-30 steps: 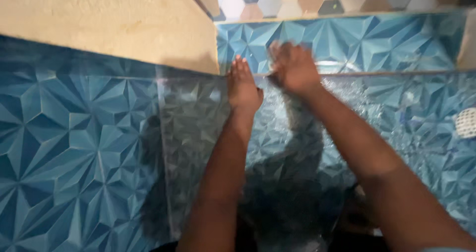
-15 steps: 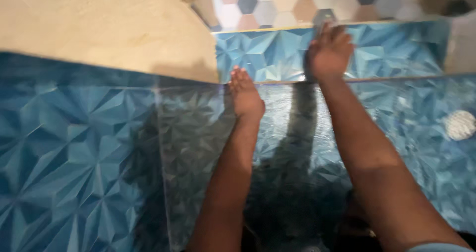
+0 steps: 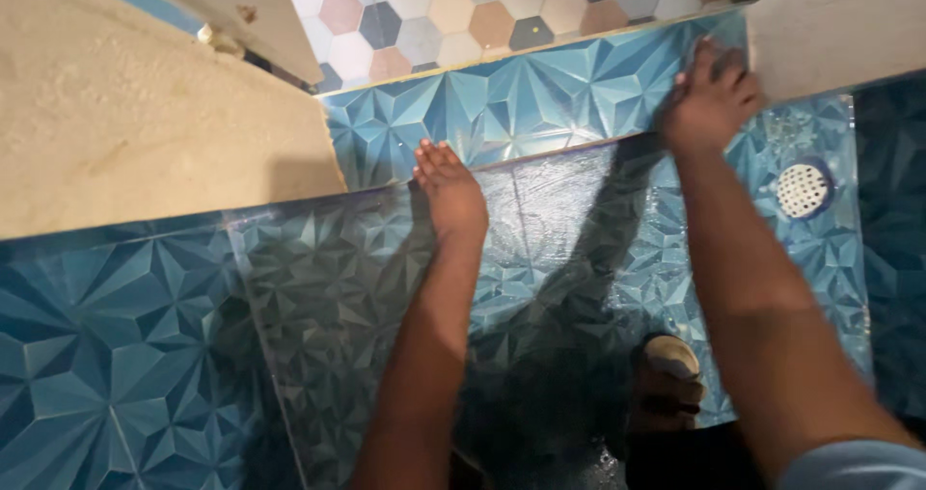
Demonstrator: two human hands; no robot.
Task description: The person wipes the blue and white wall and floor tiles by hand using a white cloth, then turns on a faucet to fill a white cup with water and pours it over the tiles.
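Observation:
My left hand point(image 3: 450, 196) lies flat, fingers together, on the wet glossy blue faceted tile floor point(image 3: 569, 210), its fingertips at the foot of a raised strip of the same blue tile point(image 3: 511, 99). My right hand point(image 3: 711, 96) presses on that strip further right, fingers spread against the tile, right beside a beige plastered corner point(image 3: 830, 27). Nothing shows in either hand; the area under the right palm is hidden. Both forearms reach up from the bottom of the view and cast dark shadows on the wet tile.
A round white drain cover point(image 3: 802, 189) sits in the floor at the right. A bare beige plaster surface point(image 3: 145, 123) fills the upper left. Hexagon tiles in mixed colours point(image 3: 482, 13) lie beyond the strip. A foot in a sandal point(image 3: 667, 379) stands below my right arm.
My right hand has slid to the right and upward along the blue strip, from beside my left hand to the beige corner. The left hand stays planted. The view has tilted.

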